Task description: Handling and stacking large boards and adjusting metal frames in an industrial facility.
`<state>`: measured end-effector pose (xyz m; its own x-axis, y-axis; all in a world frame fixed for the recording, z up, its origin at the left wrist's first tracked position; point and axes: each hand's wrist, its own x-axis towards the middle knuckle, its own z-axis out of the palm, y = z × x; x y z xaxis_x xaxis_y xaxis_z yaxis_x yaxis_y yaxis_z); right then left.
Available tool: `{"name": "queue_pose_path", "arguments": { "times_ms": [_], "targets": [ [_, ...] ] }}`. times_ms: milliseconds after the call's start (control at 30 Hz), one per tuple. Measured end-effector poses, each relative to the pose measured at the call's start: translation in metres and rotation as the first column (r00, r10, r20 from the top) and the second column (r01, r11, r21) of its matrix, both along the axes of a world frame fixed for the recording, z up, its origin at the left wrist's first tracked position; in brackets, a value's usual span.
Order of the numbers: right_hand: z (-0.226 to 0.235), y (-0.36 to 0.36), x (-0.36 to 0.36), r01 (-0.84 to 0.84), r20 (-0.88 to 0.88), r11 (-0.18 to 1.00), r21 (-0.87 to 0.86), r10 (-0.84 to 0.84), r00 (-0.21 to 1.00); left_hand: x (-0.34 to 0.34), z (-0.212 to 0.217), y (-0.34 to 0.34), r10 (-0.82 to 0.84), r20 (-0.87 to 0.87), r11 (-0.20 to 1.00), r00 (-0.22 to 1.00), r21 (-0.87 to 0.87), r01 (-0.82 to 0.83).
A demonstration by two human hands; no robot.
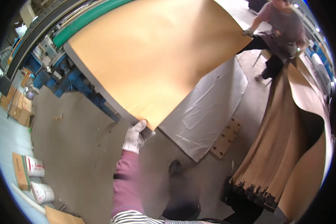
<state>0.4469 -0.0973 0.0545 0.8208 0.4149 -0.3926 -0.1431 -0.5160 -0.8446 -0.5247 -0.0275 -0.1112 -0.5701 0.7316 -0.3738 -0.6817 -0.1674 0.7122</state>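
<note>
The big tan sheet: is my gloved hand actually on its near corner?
Touching. The head view shows the gloved left hand closed over the near corner of the tan sheet, with no gap visible.

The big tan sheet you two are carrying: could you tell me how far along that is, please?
Done: a stack of sheets lies at right. In hand: the tan sheet is off the floor, its corner in the gloved left hand, a co-worker's hand on the far edge. Left: setting it down.
</note>
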Motion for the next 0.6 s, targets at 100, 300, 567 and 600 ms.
{"name": "queue_pose_path", "arguments": {
  "times_ms": [100, 300, 567, 600],
  "targets": [
    [0.048, 0.020, -0.136, 0.151, 0.035, 0.988, -0.017, -0.151, 0.988, 0.054, 0.103, 0.007, -0.153, -0.146, 0.980, 0.977, 0.108, 0.169],
    [0.016, -0.003, -0.065, -0.291, -0.126, 0.842, 0.455, 0.384, 0.915, 0.162, 0.295, 0.008, -0.054, -0.532, 0.947, 0.845, 0.240, 0.212],
    [0.020, 0.000, -0.127, -0.030, -0.461, 0.766, 0.642, 0.417, 0.783, 0.237, 0.469, 0.018, -0.185, -0.581, 0.505, 0.792, 0.635, 0.584],
    [0.026, -0.010, -0.126, -0.164, -0.512, 0.775, 0.611, 0.544, 0.665, 0.240, 0.478, 0.019, -0.185, -0.606, 0.508, 0.774, 0.615, 0.603]
  ]
}}
